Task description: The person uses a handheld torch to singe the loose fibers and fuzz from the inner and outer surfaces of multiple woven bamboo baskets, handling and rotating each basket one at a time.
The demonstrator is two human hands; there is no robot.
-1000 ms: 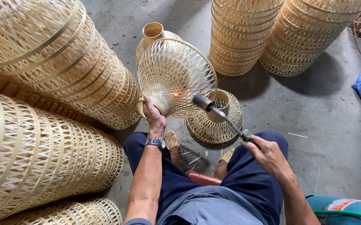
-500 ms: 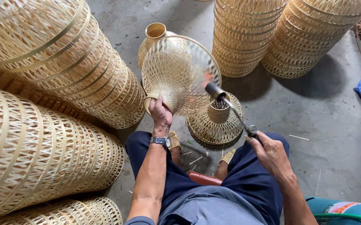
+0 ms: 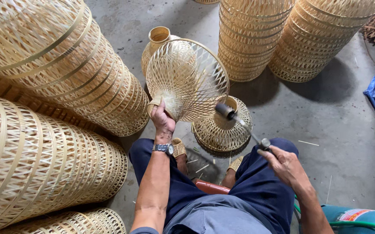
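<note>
Woven bamboo shade, probably light and brittle, is gripped at its narrow neck by left hand; right hand clasps torch by its handle.

Left hand grips narrow neck of woven bamboo shade, held up tilted. Right hand holds torch wand, nozzle just beside shade's lower rim. Second shade on floor below it. Basket stacks left of shade.
</note>
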